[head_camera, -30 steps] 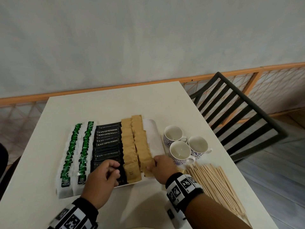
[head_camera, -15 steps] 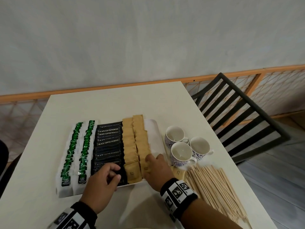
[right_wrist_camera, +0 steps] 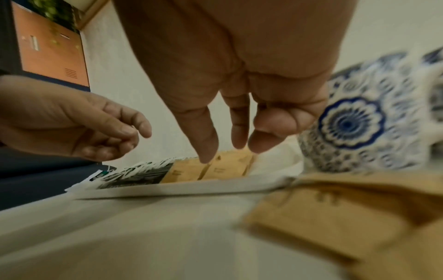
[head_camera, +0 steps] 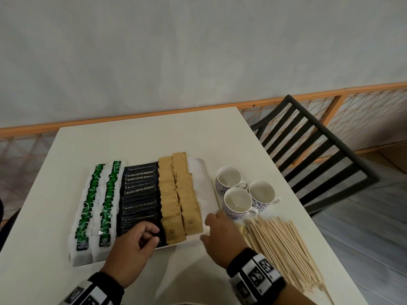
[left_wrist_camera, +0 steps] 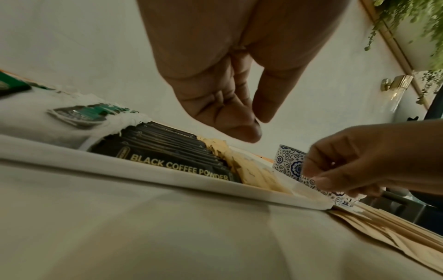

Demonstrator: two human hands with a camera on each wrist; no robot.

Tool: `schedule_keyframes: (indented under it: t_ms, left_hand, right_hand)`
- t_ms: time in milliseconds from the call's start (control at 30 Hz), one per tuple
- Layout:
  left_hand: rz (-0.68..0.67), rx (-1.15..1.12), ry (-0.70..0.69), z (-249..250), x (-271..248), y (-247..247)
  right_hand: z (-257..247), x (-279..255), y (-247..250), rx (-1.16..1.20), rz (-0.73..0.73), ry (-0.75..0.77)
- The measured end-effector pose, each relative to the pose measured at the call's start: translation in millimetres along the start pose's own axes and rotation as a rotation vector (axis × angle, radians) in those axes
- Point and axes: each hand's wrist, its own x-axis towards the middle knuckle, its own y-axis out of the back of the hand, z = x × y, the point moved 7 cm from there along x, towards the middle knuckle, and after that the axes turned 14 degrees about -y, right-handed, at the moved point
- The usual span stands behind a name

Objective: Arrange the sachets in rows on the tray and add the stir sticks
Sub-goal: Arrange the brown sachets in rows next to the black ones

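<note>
The stir sticks (head_camera: 284, 249) lie heaped on the table (head_camera: 143, 139) nearest the right hand (head_camera: 222, 236), whose loosely spread fingers hold nothing. They look light, stiff and snappable — best pinched mid-length as a bundle. Beyond, the left hand (head_camera: 132, 245) hovers loosely curled and empty over the slick, limp sachets (head_camera: 138, 201) — already rowed on the tray (head_camera: 204, 172).

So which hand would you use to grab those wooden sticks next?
The right hand, probably. It hangs open at the tray's near right corner, beside the stir sticks. The left hand sits farther away, over the black coffee sachets.
</note>
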Motion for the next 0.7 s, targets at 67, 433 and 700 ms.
schedule_keyframes:
  t_ms: [67, 433, 700]
  left_hand:
    - [-0.018, -0.001, -0.007, -0.9, -0.6, -3.5]
    - [-0.141, 0.012, -0.071, 11.8, 4.2, -27.7]
    - [-0.16, -0.001, -0.061, 4.9, 1.1, -29.3]
  right_hand:
    - [19.1, -8.2, 8.3, -0.069, 0.036, -0.019]
    - [82.6, 4.7, 4.2, -0.116, -0.022, -0.35]
    - [75.9, 2.5, 10.5, -0.016, -0.075, -0.309]
